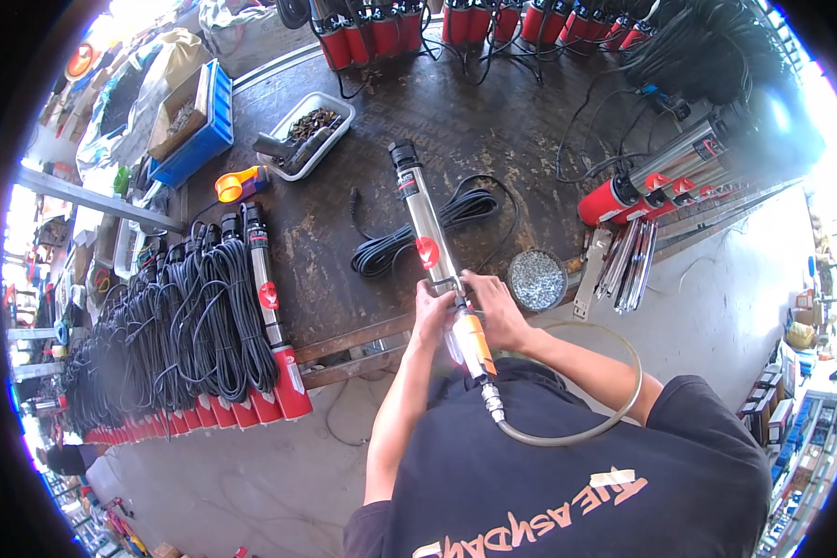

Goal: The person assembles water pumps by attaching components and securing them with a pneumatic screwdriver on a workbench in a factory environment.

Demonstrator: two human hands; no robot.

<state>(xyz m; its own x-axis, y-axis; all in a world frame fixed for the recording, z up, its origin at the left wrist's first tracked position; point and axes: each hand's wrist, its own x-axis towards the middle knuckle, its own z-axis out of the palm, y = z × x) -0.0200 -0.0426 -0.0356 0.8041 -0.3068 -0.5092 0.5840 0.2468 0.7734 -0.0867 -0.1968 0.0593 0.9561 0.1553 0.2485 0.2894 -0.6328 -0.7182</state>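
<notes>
A slim steel tube pump (426, 219) with a black cap at its far end and a round red sticker lies over the table, pointing away from me. My left hand (431, 314) is closed around its near end. From the other side my right hand (498, 312) reaches in with bent fingers against that end; what the fingertips pinch is hidden. An orange and white air tool (472, 342) stands in line with the pump, between the hands. A clear hose (567, 437) curves away from its metal fitting. Beneath the pump lies a coiled black cable (381, 251).
Finished-looking red-based pumps with bundled cables (195, 316) line the left. A bowl of small metal parts (538, 279) sits right, beside steel strips (628, 265) and more pumps (656, 186). A white tray (344, 107) and blue crate (216, 121) are at far left.
</notes>
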